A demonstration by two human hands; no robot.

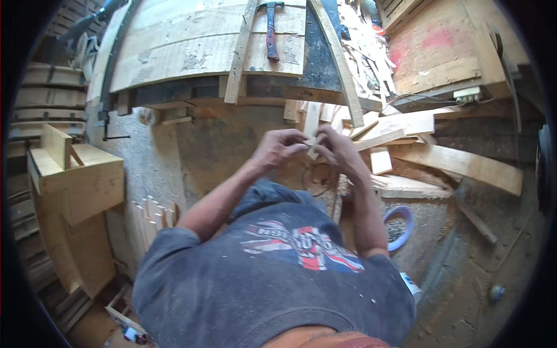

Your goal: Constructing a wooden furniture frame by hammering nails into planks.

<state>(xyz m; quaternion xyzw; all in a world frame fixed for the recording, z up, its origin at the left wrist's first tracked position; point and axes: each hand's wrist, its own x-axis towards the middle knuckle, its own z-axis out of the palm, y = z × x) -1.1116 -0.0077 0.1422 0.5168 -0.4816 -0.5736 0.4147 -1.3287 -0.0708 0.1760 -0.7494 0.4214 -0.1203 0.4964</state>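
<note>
The left hand (279,149) and right hand (340,152) are working close together, fingers bent, at a pale wooden strip (311,119) before the surface (320,74); firm grasping cannot be told. Fingertip handling is apparently occupying both, the next move seemingly requiring steadiness.

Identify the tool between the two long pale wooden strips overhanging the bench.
Head view: a red-and-black-handled hammer, on the pale wooden panel.

A hammer (271,40) lies on pale boards (180,46) atop the dark bench (321,72), between 2 battens (238,64). At right, offcuts (458,165) are heaped near a lilac tub (410,223) of grey bits (394,229). At left, 1 upright board (56,145) stands on a box (93,180).
</note>
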